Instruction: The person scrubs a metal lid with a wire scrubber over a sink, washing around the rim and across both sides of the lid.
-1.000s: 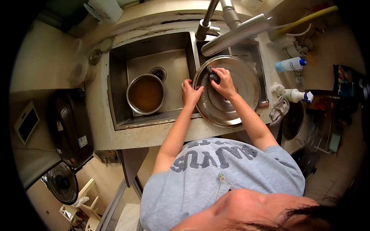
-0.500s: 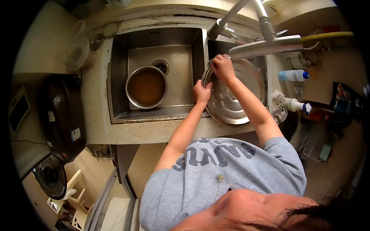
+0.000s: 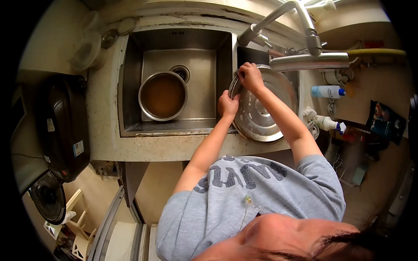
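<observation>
A large round metal lid, spotted with patches of suds, leans tilted over the right basin. My left hand is closed on its left rim, with the thumb on the upper face. Higher along the same rim, my right hand presses with bent fingers; what lies under the fingertips, if anything, is too hidden to name. In the left basin stands a steel pot holding brownish liquid, apart from both hands.
A tall faucet arches over the right basin. The steel sink has a drain behind the pot. Bottles stand to the right. At left are a dark appliance and pale bowls.
The view has shifted slightly. My right hand stays at the lid's upper left rim with its fingers moved a little; my left hand keeps its hold.
</observation>
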A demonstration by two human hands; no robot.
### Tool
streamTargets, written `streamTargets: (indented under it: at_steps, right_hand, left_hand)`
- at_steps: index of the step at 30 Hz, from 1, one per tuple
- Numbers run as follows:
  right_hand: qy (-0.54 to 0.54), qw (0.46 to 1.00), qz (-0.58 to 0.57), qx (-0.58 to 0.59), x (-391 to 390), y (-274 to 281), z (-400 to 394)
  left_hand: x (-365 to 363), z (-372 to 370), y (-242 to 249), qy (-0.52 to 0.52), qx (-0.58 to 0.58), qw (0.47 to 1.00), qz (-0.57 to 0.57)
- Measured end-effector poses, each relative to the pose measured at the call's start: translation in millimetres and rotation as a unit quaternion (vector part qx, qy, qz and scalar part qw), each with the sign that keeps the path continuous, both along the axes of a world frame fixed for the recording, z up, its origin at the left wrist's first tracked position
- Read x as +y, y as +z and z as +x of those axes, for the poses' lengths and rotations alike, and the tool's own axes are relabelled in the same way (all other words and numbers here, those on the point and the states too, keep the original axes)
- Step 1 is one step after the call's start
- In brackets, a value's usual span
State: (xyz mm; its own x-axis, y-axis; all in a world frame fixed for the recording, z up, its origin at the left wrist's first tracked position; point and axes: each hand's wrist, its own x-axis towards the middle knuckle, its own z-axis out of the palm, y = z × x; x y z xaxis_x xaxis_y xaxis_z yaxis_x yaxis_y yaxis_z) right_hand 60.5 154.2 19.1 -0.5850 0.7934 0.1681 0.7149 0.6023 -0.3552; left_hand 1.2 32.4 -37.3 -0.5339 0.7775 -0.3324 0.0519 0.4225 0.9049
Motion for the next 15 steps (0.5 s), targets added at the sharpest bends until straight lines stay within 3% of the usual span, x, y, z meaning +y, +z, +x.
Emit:
streamTargets:
  at_steps: [1,3,4,6,7,8,10,11,12,14,15]
  right_hand:
    - [0.058,0.998,-0.022,-0.024,-5.2,-0.4,-0.7]
    - [0.175,0.982,-0.062,-0.018,-27.1,3.6,-4.7]
    - [0.177,0.982,-0.063,-0.022,-18.2,3.5,-3.3]
    - [0.032,0.999,0.026,-0.020,0.0,-0.3,-2.1]
    - [0.010,0.999,0.031,-0.015,3.4,-2.2,-3.5]
    - [0.011,0.999,0.032,-0.016,-2.6,-4.5,-1.5]
    - [0.167,0.983,-0.072,-0.017,-26.8,-0.2,-2.6]
    - [0.179,0.981,-0.075,0.016,-29.4,-0.6,-1.9]
    - [0.179,0.981,-0.076,0.013,-18.0,-2.2,0.0]
    - [0.019,0.998,0.052,0.014,8.4,-8.1,0.0]
    - [0.055,0.998,0.026,-0.016,4.2,-3.1,1.5]
  left_hand:
    - [2.2,4.8,-14.0,0.017,-0.056,0.998,0.016]
    - [5.9,9.1,-15.9,0.032,-0.047,0.998,0.026]
    - [6.3,10.6,-12.7,0.045,-0.034,0.998,0.032]
    - [1.3,7.8,-10.7,0.031,-0.035,0.999,0.028]
    - [2.0,6.8,-10.8,0.029,-0.037,0.999,0.022]
    - [3.8,7.1,-9.7,0.027,-0.041,0.999,0.018]
    - [6.4,7.1,-6.9,0.035,-0.023,0.999,0.024]
    - [6.7,7.8,-8.0,0.040,-0.023,0.998,0.036]
    - [7.0,9.2,-9.3,0.045,-0.023,0.998,0.048]
    - [3.9,4.6,-9.4,0.040,-0.015,0.998,0.038]
    - [2.5,3.1,-4.9,0.036,-0.016,0.999,0.027]
